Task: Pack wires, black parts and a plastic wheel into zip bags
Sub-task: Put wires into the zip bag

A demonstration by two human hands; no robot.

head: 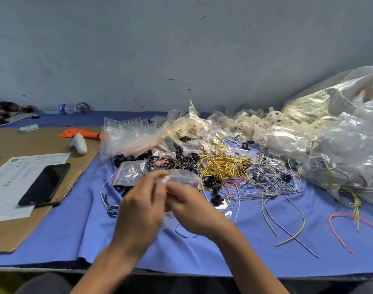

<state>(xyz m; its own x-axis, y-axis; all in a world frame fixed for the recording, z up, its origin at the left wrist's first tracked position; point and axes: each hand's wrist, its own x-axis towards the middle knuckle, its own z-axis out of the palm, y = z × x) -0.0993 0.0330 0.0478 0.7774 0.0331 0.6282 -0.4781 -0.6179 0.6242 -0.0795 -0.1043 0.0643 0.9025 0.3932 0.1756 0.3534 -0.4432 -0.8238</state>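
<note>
Hands at work over the cloth point(75, 230). The left hand point(140, 211) and right hand point(192, 209) were close together, each pinching a clear bag point(182, 177) raised between them; blur hid its contents. Just behind lay yellow wires point(221, 164) and black parts point(213, 184). White wheels point(255, 122) were heaped by the wall. A phone point(44, 183) lay on paper point(11, 187), far left.

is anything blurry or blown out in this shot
Head view: the left hand and right hand holding the zip bag are motion-blurred; glare streaks the big plastic bags; the phone is sharp; light is soft, shadows faint.
</note>
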